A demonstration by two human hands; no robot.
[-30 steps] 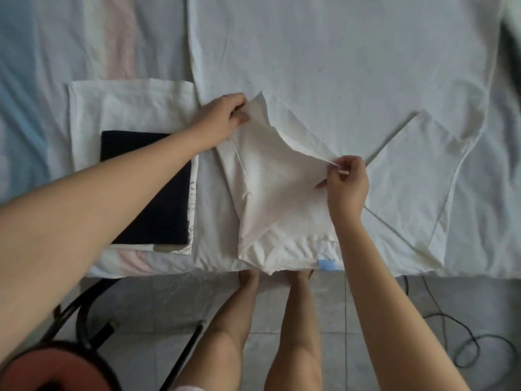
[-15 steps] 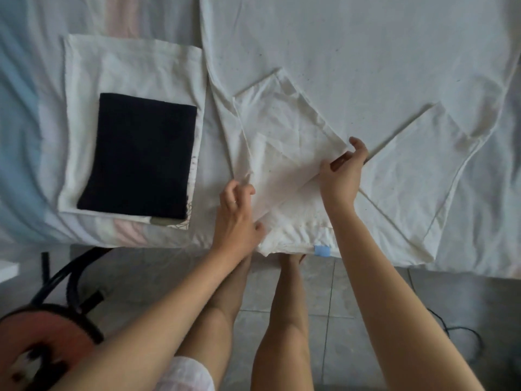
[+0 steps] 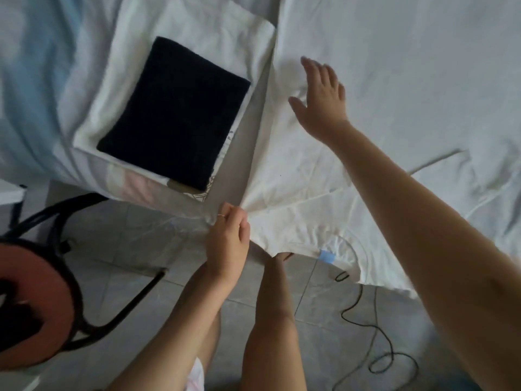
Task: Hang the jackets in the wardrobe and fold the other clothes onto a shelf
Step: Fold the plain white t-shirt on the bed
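A white T-shirt (image 3: pixel 296 176) lies spread on the bed, its collar with a blue tag (image 3: pixel 327 255) hanging over the near edge. My left hand (image 3: pixel 228 244) pinches the shirt's shoulder at the bed's edge. My right hand (image 3: pixel 321 97) rests flat on the shirt with fingers spread, palm down, over the folded-in left side. To the left, a folded dark garment (image 3: pixel 174 114) sits on a folded white garment (image 3: pixel 197 32).
The bed sheet (image 3: pixel 408 66) reaches far to the right. A round red stool with a black frame (image 3: pixel 31 306) stands on the tiled floor at the lower left. A black cable (image 3: pixel 369 334) lies on the floor at the lower right. My bare legs are below the bed's edge.
The sleeve has been folded in and released. My right hand moved up and opened flat on the shirt. My left hand dropped to the shoulder at the bed's edge. The view tilted left.
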